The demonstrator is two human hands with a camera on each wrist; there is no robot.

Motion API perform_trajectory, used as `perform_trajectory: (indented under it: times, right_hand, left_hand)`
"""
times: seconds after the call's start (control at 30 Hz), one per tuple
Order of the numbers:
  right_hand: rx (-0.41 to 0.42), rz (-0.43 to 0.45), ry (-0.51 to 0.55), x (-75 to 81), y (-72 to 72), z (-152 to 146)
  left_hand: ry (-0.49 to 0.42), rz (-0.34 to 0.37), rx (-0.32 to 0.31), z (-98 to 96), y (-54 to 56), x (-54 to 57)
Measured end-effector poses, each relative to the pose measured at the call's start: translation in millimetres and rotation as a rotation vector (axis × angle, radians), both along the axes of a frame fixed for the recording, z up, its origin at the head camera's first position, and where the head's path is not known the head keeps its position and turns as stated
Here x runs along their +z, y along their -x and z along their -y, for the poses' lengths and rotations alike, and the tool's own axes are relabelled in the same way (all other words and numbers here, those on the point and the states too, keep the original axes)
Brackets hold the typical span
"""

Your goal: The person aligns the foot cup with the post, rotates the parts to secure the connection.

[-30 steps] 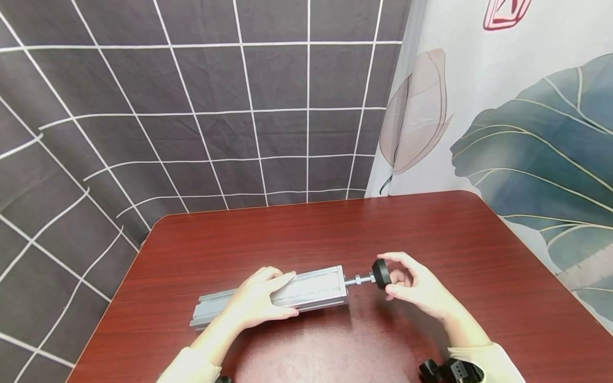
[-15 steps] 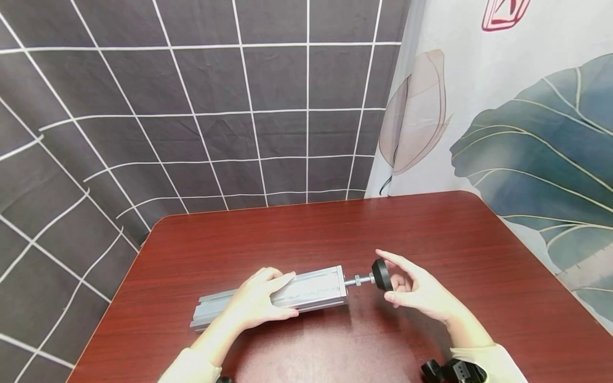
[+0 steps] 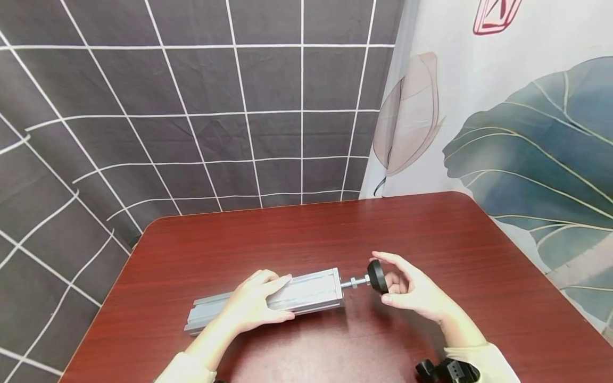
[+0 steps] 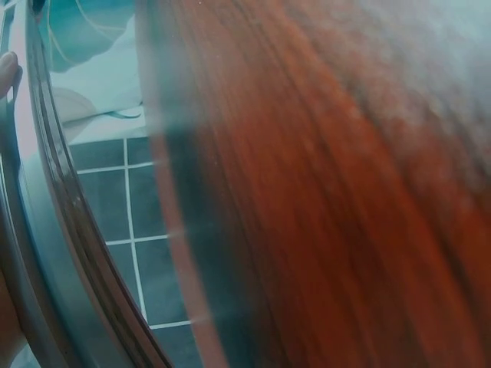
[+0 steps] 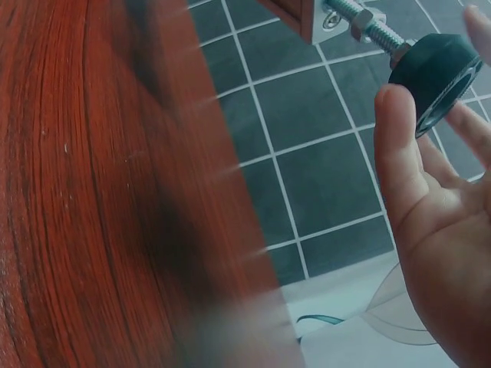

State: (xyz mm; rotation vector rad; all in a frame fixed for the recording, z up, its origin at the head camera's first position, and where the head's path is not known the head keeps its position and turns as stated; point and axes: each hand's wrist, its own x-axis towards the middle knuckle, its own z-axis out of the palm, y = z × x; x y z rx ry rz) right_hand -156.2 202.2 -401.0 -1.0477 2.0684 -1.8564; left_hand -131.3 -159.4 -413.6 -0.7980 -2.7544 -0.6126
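Observation:
A silver aluminium profile (image 3: 313,290) lies slantwise before me in the head view, its far end pointing right. My left hand (image 3: 251,304) grips it near the middle, thumb and fingers spread across the top and sides. From its capped right end sticks a threaded rod (image 3: 355,282) with nuts, ending in a round black levelling foot (image 3: 377,276). Curved about that foot, my right hand (image 3: 419,290) has its thumb and index finger at opposite edges of the rim. The right wrist view shows the thumb (image 5: 395,126) against the black rim and the foot's hollow underside.
The reddish-brown wooden table (image 3: 306,239) carries the work. Behind it hangs a dark grey cloth (image 3: 273,138) with white grid lines; a white leaf-patterned curtain (image 3: 431,175) is at the right. A black wrist device (image 3: 447,369) sits by the right sleeve.
My right fingers opened wider around the levelling foot half a second ago and have closed in on its rim again. The head view has shifted slightly; the left hand keeps its grip.

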Motion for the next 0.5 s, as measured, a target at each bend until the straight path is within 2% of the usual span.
perform_trajectory:
  times: [0.17,0.5]
  right_hand:
    - [-0.007,-0.047,-0.044,-0.8,-0.9,-0.2]
    - [-0.082,-0.035,-0.071,-0.3,1.0,0.9]
  left_hand:
    - [-0.001,0.005,0.011,1.9,-1.2,0.3]
    - [0.003,-0.002,0.001,1.8,-1.6,2.8]
